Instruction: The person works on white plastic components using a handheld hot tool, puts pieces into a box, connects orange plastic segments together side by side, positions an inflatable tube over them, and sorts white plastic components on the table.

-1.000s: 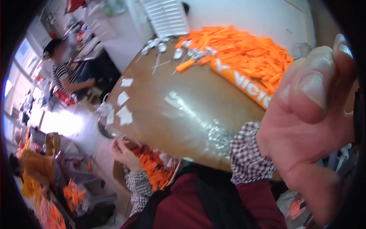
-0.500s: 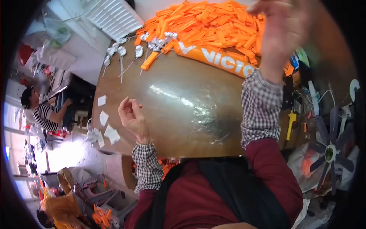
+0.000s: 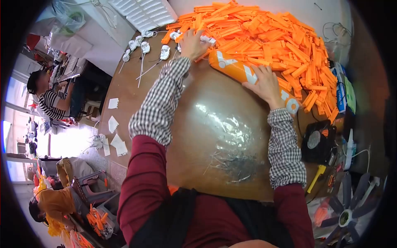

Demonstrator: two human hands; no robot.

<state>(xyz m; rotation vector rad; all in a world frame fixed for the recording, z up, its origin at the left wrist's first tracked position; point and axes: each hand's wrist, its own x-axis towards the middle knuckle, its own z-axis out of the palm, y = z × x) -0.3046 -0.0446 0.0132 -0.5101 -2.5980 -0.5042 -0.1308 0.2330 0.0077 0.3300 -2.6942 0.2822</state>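
Observation:
An orange tube [image 3: 233, 68] with large white letters lies at the front of a heap of orange plastic strips [image 3: 264, 35]. My right hand [image 3: 266, 86] is closed over the middle of this tube, thumb on the near side and fingers across the top. At the heap's left end, my left hand [image 3: 193, 45] reaches down among white wrapped cable bundles and orange strips. Its fingers look bent but apart, and what lies directly beneath them is partly hidden. Beside it is a white cable bundle [image 3: 165, 52], with more bundles further left.
A white slatted tray [image 3: 144, 14] stands behind the bundles. White paper pieces [image 3: 119, 145] lie along the left table edge. On the right are a black box-shaped device [image 3: 318, 142], a yellow tool [image 3: 316, 178] and a fan [image 3: 345, 217]. Two people sit off to the left.
My left hand has moved from above the table's left part forward to the cable bundles. My right hand has come down from above the heap onto the orange tube. The view has shifted.

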